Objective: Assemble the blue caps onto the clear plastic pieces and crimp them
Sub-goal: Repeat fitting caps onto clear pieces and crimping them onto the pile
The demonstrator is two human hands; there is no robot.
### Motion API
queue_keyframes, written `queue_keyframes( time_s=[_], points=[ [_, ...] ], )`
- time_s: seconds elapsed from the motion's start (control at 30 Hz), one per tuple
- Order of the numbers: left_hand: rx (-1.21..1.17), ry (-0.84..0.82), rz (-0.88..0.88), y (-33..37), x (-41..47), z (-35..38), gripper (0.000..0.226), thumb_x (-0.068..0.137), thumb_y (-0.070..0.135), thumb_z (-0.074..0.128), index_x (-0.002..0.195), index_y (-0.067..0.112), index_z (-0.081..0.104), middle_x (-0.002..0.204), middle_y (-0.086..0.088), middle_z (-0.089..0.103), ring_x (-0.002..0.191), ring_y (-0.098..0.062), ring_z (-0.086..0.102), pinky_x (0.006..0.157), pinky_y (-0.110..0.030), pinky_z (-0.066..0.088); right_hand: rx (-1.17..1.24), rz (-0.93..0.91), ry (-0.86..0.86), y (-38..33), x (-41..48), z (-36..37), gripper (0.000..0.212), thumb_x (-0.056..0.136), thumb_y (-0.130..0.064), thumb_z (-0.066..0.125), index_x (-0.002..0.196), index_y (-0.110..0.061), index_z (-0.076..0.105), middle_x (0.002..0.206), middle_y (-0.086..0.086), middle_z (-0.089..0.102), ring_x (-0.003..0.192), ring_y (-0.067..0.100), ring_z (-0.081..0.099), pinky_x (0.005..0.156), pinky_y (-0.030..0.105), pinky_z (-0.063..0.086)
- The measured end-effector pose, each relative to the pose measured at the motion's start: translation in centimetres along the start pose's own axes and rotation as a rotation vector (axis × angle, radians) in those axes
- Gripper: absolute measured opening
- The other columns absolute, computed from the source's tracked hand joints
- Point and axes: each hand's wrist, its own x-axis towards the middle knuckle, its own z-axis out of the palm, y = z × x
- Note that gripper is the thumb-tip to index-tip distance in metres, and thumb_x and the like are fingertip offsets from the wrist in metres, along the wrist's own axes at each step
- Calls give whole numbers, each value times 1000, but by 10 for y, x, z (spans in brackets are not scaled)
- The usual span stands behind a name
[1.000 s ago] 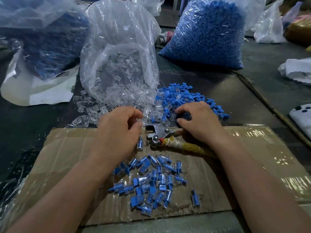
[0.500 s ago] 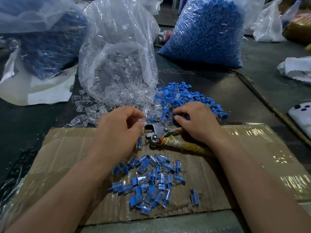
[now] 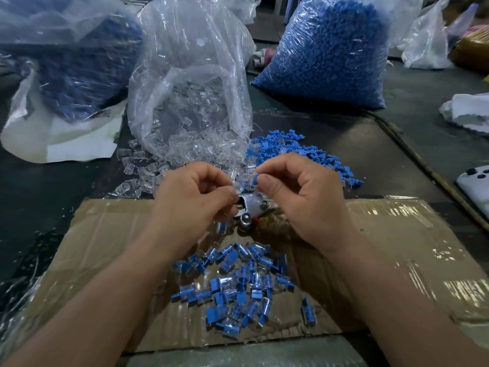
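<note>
My left hand pinches a clear plastic piece between thumb and fingertips. A blue cap is pinched in my right hand, a little to the right of the clear piece; the two parts are close but apart. Both hands hover above the metal head of the crimping pliers, which lie on the cardboard. Loose clear pieces spill from an open clear bag. A heap of loose blue caps lies behind my right hand. Several assembled pieces are piled on the cardboard below my wrists.
A large bag of blue caps stands at the back right and another bag of blue parts at the back left. A white cloth and a white device lie at the right edge.
Both hands have lifted off the piles and come together above the pliers, the left now holding a clear piece and the right a blue cap.
</note>
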Motion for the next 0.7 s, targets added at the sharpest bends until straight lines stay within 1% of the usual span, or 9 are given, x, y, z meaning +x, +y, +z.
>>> queue_keyframes(
  time_s=[0.03, 0.07, 0.17, 0.27, 0.33, 0.43, 0.53, 0.6, 0.7],
  points=[
    [-14, -2, 1, 1, -1, 0, 10, 78, 2, 66, 75, 9, 61, 65, -9, 69, 57, -17, 67, 50, -18, 52, 23, 0, -18, -2, -1, 3, 11, 82, -15, 63, 86, -25, 61, 77, -10, 65, 72, 8, 63, 68, 23, 53],
    [-26, -2, 3, 2, -2, 1, 9, 78, 1, 66, 75, 8, 61, 65, -10, 69, 56, -17, 67, 50, -19, 52, 33, -2, -33, -3, -2, 5, 10, 82, -14, 63, 85, -24, 61, 77, -9, 65, 72, 9, 63, 68, 24, 53],
    [-59, -16, -4, 5, -3, 1, 8, 78, 0, 66, 76, 7, 61, 65, -10, 69, 54, -15, 67, 49, -19, 53, 36, -4, -56, -3, -3, 8, 14, 82, -12, 64, 85, -25, 61, 78, -12, 63, 72, 6, 61, 68, 20, 52],
    [-106, -30, -20, 7, -3, 1, 9, 77, -1, 66, 75, 6, 61, 64, -11, 68, 52, -14, 66, 50, -21, 54, 62, 11, -56, -2, -3, 8, 13, 81, -15, 63, 85, -28, 60, 78, -11, 64, 70, 7, 63, 66, 27, 55],
    [-121, -45, -28, 8, -3, 1, 9, 75, -1, 66, 75, 6, 61, 64, -12, 68, 52, -14, 66, 50, -21, 54, 54, -5, -39, -2, -3, 9, 12, 81, -17, 63, 85, -27, 61, 77, -11, 64, 68, 6, 63, 65, 26, 55],
    [-154, -89, -52, 9, -4, 1, 9, 73, -1, 66, 77, 5, 61, 65, -14, 68, 52, -15, 66, 49, -20, 53, 1, -57, -6, -1, -4, 11, 8, 80, -15, 65, 87, -18, 67, 78, -15, 63, 71, 4, 61, 65, 19, 52],
    [-202, -97, -70, 10, -4, 1, 10, 73, -4, 64, 76, 4, 61, 62, -12, 68, 51, -15, 65, 47, -21, 53, -84, -112, 4, 0, -5, 12, 13, 77, -15, 66, 88, -8, 70, 82, -7, 65, 78, 7, 61, 69, 21, 52],
    [-205, -93, -68, 9, -3, 1, 11, 73, -5, 63, 74, 5, 61, 61, -10, 68, 50, -15, 65, 47, -20, 53, -82, -127, 10, 1, -5, 12, 15, 75, -15, 68, 87, -6, 70, 84, -1, 67, 79, 9, 62, 70, 24, 53],
    [-204, -91, -55, 9, -4, 1, 12, 73, -5, 64, 72, 7, 61, 60, -8, 68, 50, -15, 64, 49, -21, 54, -20, -111, 21, 2, -6, 12, 14, 73, -13, 70, 86, -7, 70, 84, -3, 66, 80, 9, 64, 70, 23, 54]
  ],
)
